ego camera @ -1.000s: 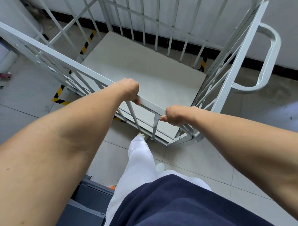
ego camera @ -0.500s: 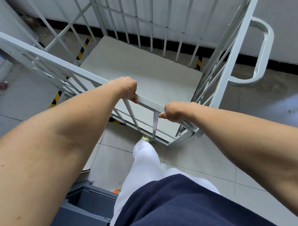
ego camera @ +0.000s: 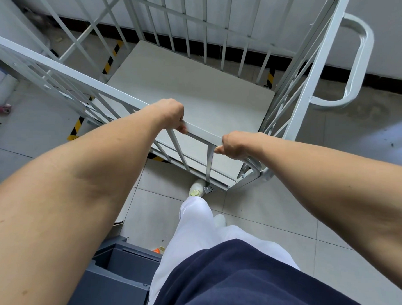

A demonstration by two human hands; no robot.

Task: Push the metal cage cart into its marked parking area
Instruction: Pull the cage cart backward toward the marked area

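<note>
The top rail (ego camera: 203, 135) of the cage cart (ego camera: 193, 88) is gripped by the left hand (ego camera: 171, 114) and right hand (ego camera: 235, 145), fingers curled closed around it, arms extended.

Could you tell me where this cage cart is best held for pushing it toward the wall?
Probably the cage cart's near top rail, gripped from above as the left hand and right hand do now. The looped side handle faces sideways.
</note>
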